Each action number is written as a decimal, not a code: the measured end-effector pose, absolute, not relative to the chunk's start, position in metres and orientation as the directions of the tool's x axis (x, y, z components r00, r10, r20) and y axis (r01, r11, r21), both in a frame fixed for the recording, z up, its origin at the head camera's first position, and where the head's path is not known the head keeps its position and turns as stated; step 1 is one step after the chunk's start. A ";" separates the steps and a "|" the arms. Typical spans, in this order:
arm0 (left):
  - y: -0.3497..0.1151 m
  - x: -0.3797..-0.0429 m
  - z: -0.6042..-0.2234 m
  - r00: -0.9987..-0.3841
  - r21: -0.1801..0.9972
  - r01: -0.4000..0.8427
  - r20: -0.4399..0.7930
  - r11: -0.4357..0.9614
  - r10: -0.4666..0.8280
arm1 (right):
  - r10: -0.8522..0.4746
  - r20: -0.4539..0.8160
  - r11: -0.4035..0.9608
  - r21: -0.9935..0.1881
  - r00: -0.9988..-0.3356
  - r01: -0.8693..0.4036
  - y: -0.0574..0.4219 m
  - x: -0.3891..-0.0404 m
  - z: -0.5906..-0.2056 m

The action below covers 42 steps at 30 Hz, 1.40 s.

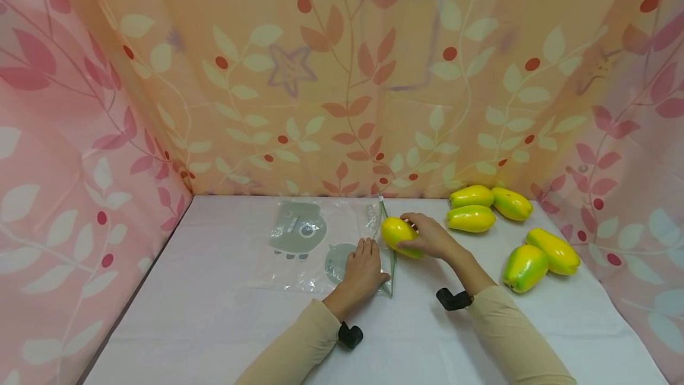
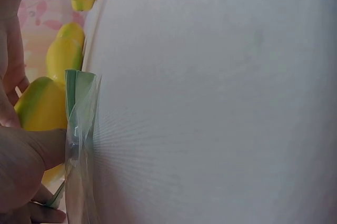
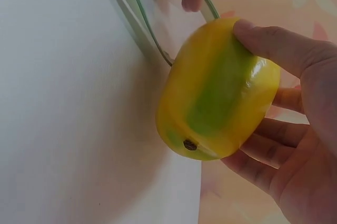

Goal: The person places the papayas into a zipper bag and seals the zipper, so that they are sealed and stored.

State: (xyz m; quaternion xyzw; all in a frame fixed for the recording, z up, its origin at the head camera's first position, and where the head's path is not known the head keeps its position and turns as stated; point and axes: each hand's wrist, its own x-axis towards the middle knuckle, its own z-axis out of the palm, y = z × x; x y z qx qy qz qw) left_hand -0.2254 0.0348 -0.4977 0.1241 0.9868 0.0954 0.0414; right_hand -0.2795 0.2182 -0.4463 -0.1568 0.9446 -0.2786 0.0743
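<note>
A clear plastic bag (image 1: 288,272) with grey-green cartoon prints lies flat, its green-edged mouth facing right and gaping. My left hand (image 1: 363,266) rests on the bag near the mouth, fingers extended and thumb spread away from them. In the left wrist view the thumb (image 2: 50,148) reaches the film at the green rim (image 2: 71,92). My right hand (image 1: 433,236) grips a yellow papaya (image 1: 398,235) with a green streak, right at the bag's mouth. Seen from the right wrist, thumb and fingers wrap the papaya (image 3: 216,98), its dark stem end facing the camera.
Three papayas (image 1: 470,218) sit at the back right of the white-covered table (image 1: 176,314). Two more papayas (image 1: 526,269) lie nearer, to the right of my right forearm. Leaf-patterned curtains (image 1: 342,76) enclose the back and both sides.
</note>
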 end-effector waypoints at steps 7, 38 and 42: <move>0.035 -0.226 -0.499 -0.966 0.207 0.240 -0.048 0.948 0.255 | -0.342 -0.048 0.803 -0.534 -0.939 -0.265 0.212 -0.283 -0.449; 0.026 -0.232 -0.503 -0.963 0.370 0.266 0.151 0.890 0.225 | -0.294 -0.118 0.856 -0.473 -0.948 -0.207 0.200 -0.287 -0.447; 0.025 -0.232 -0.503 -0.970 0.389 0.230 0.172 0.892 0.175 | -0.290 -0.115 0.855 -0.477 -0.950 -0.203 0.201 -0.286 -0.449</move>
